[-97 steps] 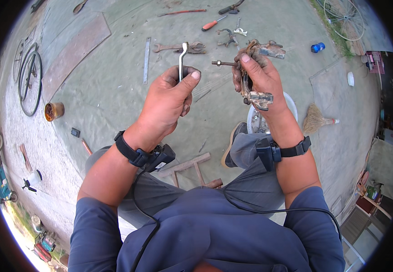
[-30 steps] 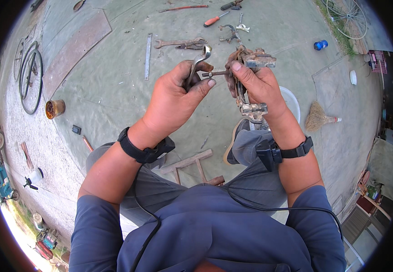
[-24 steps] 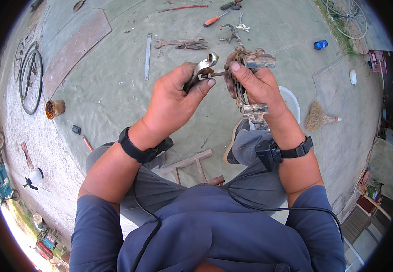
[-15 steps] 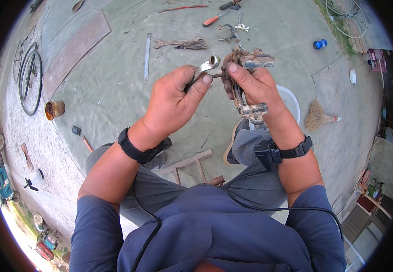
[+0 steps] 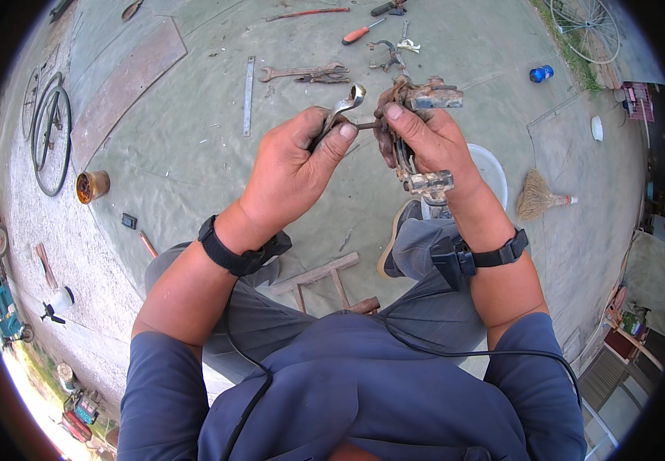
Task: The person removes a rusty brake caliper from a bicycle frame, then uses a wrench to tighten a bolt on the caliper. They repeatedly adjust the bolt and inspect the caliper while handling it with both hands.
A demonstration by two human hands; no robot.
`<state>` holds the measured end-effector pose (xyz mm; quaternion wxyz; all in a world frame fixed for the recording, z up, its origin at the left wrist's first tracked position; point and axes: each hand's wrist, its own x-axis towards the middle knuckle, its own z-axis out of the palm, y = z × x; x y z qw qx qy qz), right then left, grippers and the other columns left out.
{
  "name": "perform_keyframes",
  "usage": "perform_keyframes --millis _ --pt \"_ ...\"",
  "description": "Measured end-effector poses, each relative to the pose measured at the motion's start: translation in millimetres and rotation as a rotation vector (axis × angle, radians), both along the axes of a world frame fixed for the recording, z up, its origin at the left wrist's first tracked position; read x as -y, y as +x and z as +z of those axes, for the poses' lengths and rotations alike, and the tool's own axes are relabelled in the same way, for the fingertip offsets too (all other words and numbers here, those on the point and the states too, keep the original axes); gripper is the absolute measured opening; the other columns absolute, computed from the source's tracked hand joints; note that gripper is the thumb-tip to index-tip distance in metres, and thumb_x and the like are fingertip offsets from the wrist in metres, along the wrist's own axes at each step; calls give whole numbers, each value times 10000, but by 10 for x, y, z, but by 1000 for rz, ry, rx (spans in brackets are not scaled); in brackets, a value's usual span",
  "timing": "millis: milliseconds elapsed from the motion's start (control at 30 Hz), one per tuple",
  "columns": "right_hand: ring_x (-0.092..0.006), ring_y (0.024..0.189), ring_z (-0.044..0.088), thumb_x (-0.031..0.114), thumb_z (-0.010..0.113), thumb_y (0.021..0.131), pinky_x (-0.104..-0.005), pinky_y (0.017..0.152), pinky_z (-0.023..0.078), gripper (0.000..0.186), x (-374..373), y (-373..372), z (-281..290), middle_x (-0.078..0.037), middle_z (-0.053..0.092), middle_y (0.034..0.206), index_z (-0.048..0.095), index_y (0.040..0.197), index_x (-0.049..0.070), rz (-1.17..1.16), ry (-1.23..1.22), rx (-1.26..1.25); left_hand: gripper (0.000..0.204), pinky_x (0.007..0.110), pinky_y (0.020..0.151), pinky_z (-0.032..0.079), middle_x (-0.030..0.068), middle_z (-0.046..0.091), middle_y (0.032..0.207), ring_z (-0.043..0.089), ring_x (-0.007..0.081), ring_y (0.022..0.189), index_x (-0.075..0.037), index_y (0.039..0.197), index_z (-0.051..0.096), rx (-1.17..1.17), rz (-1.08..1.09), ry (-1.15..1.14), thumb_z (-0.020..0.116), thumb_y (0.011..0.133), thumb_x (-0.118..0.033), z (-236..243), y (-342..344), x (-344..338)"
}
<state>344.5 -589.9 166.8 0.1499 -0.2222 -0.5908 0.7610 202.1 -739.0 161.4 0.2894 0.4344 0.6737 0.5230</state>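
Note:
My left hand is closed on a shiny ring spanner, its ring end sticking up past the thumb. Those same fingertips pinch the end of a dark bolt. This bolt runs out of a dirty, rusty bicycle brake caliper, which my right hand grips with the thumb on top. Two worn brake pads sit on the caliper: an upper pad and a lower pad. The rest of the spanner is hidden in my left palm.
Beyond my hands lie an open-ended spanner, pliers, a steel ruler, an orange-handled screwdriver and a metal brake arm. A rusty tin stands left; a white basin and hand broom are right.
The spanner's ring end has tipped slightly and turned in my left hand. That hand has shifted a little left, and more of the bolt shows. My right hand hardly moved.

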Motion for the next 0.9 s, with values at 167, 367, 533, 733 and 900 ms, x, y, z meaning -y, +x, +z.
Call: perform_keyframes --millis 167,367,533,733,900 --pt "-71 597 517 322 574 1009 -241 518 419 301 -19 -1 -7 7 574 713 603 901 43 5 -40 -8 229 285 569 428 35 553 697 464 114 632 2 1024 624 50 47 51 708 929 -189 -18 42 -15" --pt "-74 588 523 314 573 1010 -239 513 420 293 -6 -11 4 7 579 711 605 899 45 6 -12 -8 242 258 576 423 13 552 712 464 83 650 0 1071 618 23 13 -22 730 906 -137 17 -4 -7" --pt "-72 586 522 307 570 1012 -237 510 417 285 -5 -16 16 8 576 706 604 900 47 -18 -57 -9 247 262 575 423 13 549 709 467 87 652 6 1050 616 65 58 56 717 924 -181 -4 42 -24" --pt "-74 586 522 304 568 1012 -243 504 418 280 -5 -12 12 3 570 702 595 896 50 -1 -19 4 271 247 561 409 1 548 712 452 72 635 -3 1089 622 12 4 -31 746 894 -145 2 -23 -17" --pt "-75 589 523 313 572 1010 -242 508 420 288 -14 -12 8 1 571 705 594 901 47 -3 -60 -12 252 265 547 396 -2 529 678 435 77 625 -3 1063 627 62 53 8 733 910 -172 6 30 -14"
